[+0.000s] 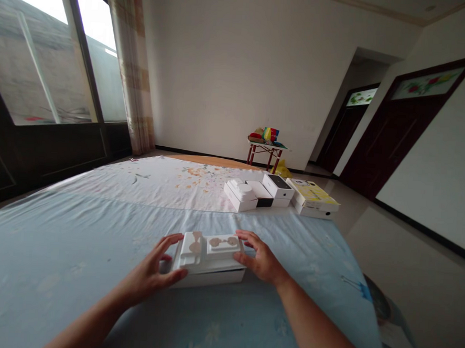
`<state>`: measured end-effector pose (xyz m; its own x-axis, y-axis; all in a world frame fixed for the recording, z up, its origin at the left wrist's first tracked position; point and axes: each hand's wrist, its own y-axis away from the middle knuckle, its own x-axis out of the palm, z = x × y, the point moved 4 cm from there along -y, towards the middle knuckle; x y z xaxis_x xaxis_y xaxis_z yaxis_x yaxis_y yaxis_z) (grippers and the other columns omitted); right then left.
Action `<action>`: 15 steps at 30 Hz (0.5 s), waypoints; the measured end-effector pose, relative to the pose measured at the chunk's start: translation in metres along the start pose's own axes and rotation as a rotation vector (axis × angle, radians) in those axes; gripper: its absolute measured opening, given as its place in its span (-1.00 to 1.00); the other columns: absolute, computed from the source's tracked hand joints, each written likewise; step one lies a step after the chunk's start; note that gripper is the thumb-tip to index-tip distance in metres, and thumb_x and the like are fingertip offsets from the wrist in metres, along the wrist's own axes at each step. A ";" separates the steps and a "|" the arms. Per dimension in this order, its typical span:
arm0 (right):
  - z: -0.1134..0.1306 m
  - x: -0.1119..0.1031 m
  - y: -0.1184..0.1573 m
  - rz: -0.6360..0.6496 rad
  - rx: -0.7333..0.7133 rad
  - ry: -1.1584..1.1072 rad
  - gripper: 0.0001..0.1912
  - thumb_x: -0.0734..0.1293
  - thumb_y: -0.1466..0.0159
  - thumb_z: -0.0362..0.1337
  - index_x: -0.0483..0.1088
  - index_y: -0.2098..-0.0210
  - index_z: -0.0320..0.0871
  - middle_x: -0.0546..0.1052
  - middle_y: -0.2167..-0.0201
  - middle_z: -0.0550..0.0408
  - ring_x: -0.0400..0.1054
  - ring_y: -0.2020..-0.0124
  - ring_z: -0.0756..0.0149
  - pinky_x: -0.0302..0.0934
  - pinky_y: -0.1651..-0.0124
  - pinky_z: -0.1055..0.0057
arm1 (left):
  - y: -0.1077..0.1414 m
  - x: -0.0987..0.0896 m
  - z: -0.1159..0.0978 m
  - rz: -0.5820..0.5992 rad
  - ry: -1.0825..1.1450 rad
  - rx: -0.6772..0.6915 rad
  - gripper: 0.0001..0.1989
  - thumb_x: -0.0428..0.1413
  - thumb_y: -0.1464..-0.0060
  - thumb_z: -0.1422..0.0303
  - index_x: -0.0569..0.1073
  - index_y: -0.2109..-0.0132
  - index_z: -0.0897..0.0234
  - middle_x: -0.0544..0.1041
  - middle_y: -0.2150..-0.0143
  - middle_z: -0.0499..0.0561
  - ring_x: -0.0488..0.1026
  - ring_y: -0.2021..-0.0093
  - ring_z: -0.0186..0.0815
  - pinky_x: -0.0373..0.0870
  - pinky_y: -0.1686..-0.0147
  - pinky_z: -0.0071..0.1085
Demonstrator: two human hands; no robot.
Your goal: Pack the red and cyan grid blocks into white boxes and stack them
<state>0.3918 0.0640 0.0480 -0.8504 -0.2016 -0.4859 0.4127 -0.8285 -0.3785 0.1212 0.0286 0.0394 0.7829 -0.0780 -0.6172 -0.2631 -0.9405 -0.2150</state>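
Note:
In front of me a white moulded tray (215, 263) with raised blocks and brownish rounded patches lies over an open white box (215, 279). The tray sits slightly askew, and a dark gap shows beneath its right front edge. My left hand (156, 269) grips the tray's left end, thumb at the front corner and fingertips at the back. At the opposite end my right hand (259, 257) pinches the tray, its thumb on the near side and fingers on the far side. What lies inside the box is hidden.
Farther back stand a white box with a moulded insert (241, 191), an open box with dark inside (259, 194), a white box with a black top (278, 186) and a yellow-and-white box (313, 196). A floral cloth (157, 182) and blue cloth (94, 244) cover the table.

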 end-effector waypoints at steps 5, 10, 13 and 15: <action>0.004 0.005 -0.001 -0.003 -0.036 0.079 -0.50 0.34 -0.10 -0.07 0.30 -0.01 -0.07 0.30 -0.07 -0.04 0.14 -0.12 0.16 0.02 -0.17 0.17 | -0.001 -0.011 0.005 0.028 -0.020 0.018 -0.43 0.12 0.05 0.18 0.16 -0.11 0.09 0.13 -0.20 0.05 0.15 -0.17 -0.16 0.32 0.01 -0.36; -0.003 0.000 0.001 0.024 0.005 0.115 -0.52 0.36 -0.06 -0.07 0.34 0.04 -0.08 0.30 -0.07 -0.03 0.14 -0.12 0.15 0.03 -0.16 0.16 | -0.001 -0.003 0.003 0.058 -0.040 0.002 -0.41 0.12 0.07 0.16 0.16 -0.11 0.11 0.20 -0.16 0.08 0.19 -0.14 -0.12 0.31 -0.01 -0.28; -0.008 -0.004 0.002 0.042 0.044 0.063 -0.51 0.36 -0.07 -0.08 0.32 0.02 -0.07 0.28 -0.09 -0.03 0.14 -0.12 0.14 0.13 -0.08 0.18 | -0.001 0.003 -0.001 0.061 -0.064 -0.036 -0.39 0.12 0.08 0.13 0.16 -0.11 0.15 0.26 -0.13 0.12 0.26 -0.08 -0.11 0.29 -0.01 -0.21; -0.009 -0.003 0.002 0.060 0.060 0.022 -0.50 0.35 -0.07 -0.09 0.30 0.01 -0.06 0.25 -0.10 -0.03 0.15 -0.11 0.16 0.19 -0.03 0.22 | -0.001 0.005 -0.001 0.059 -0.072 -0.063 -0.37 0.13 0.10 0.11 0.16 -0.11 0.18 0.28 -0.11 0.13 0.29 -0.06 -0.10 0.29 -0.01 -0.21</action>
<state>0.3985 0.0675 0.0417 -0.8171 -0.2408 -0.5238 0.4418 -0.8453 -0.3005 0.1255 0.0287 0.0371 0.7239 -0.1118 -0.6808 -0.2700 -0.9540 -0.1304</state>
